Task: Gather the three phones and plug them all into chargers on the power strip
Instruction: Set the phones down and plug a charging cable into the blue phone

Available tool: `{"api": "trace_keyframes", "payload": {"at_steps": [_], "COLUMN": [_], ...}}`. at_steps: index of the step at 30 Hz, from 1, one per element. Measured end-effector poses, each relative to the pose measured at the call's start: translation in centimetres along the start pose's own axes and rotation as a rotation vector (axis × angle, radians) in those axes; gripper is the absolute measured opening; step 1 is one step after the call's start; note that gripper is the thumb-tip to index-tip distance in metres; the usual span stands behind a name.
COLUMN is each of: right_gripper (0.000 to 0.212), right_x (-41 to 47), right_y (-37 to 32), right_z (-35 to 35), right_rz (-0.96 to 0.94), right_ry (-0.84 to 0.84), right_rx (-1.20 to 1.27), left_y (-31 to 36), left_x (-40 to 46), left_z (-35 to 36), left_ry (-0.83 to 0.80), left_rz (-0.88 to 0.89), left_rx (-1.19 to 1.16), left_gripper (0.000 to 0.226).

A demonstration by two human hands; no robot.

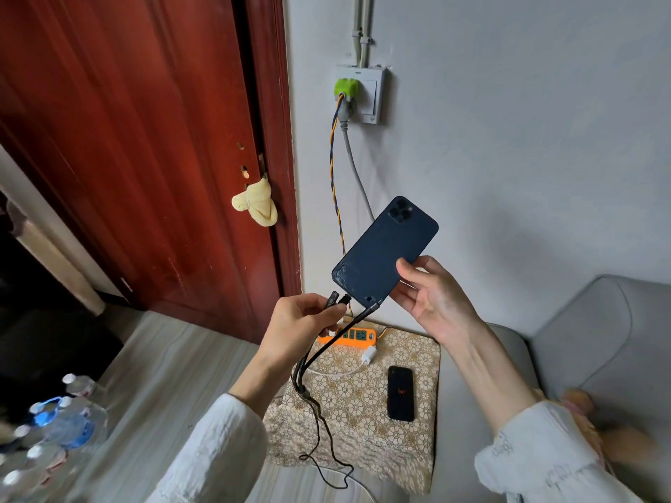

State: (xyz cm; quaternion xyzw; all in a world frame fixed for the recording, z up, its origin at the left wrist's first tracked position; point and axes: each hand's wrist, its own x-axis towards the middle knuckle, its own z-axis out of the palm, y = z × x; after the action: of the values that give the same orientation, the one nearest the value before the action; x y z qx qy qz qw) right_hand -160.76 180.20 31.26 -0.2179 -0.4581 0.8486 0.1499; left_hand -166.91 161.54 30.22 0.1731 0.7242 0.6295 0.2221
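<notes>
My right hand (432, 299) holds a dark blue phone (386, 250) in the air, back toward me, its lower corner cracked. One plug of a black multi-head cable (319, 352) sits in the phone's bottom port. My left hand (301, 321) grips the cable's other two loose plugs just left of the phone. Below, an orange power strip (354, 336) lies at the far edge of a small table with a patterned cloth (406, 444). A white charger (369, 353) with a white cord lies beside the strip. A small black phone (400, 393) rests flat on the cloth.
A wall socket (359, 92) with a green plug hangs above, its braided cord running down to the strip. A red wooden door (145, 139) stands left. Several water bottles (54, 430) stand on the floor at lower left. A grey sofa (588, 339) is right.
</notes>
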Motion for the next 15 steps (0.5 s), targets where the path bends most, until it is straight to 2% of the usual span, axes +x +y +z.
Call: {"api": "trace_keyframes", "payload": {"at_steps": [8,11,13,15], "right_gripper": [0.017,0.016,0.015,0.013], "right_x": [-0.6,-0.4,-0.3,-0.1], "right_y": [1.1,1.8,3.3,5.4], "right_z": [-0.2,-0.3,-0.6,-1.3], "right_rz": [0.020,0.034,0.070,0.128], "right_ry": [0.025,0.020,0.006,-0.007], "right_rx": [-0.091,-0.187,-0.259,-0.316], "left_y": [-2.3,-3.3,-4.4,-5.9], "left_x": [0.0,0.5,0.9,1.3], "left_z": [0.3,-0.2,-0.7,-0.8], "left_ry": [-0.018,-0.132,-0.213,-0.228], "left_rz": [-0.003,-0.094,-0.151,-0.166], "left_rx": [0.063,0.097,0.151,0.165], "left_gripper": [0.020,0.005,0.024,0.030]}}
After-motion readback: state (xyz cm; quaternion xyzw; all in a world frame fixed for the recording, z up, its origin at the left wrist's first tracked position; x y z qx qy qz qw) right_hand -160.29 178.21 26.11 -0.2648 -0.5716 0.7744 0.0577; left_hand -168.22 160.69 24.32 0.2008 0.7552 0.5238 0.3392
